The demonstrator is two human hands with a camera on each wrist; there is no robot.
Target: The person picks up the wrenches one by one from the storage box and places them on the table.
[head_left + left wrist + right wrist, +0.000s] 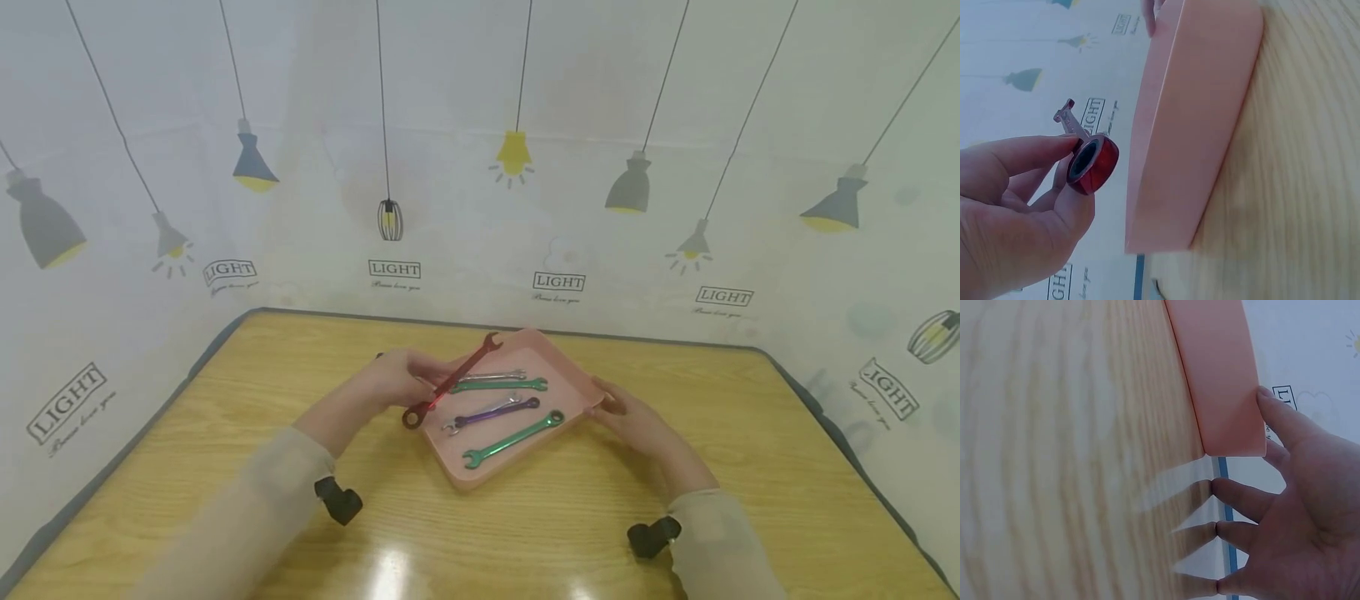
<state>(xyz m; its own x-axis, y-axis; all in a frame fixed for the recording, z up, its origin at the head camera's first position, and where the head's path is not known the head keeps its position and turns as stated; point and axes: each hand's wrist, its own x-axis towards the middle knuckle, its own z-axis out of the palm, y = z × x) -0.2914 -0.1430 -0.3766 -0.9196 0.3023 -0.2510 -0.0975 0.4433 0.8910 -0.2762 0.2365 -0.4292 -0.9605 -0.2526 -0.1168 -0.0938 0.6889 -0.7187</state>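
My left hand (393,379) pinches a red combination wrench (457,375) between thumb and fingers, slanted over the left rim of a pink tray (558,358). In the left wrist view, the wrench's ring end (1094,165) faces the camera. At the tray's right corner, my right hand (630,421) grips the rim with thumb (1282,415) and index finger, while its other fingertips reach down to the tabletop. Inside the tray lie a green wrench (513,439) at the near side, a purple wrench (498,411) across a silver one, another green wrench (502,385) and a thin silver wrench (491,376).
The tray rests on a wooden table (300,533). Behind it and at both sides hangs a pale cloth (465,75) printed with lamps. A small dark thing (380,356) shows just behind my left hand.
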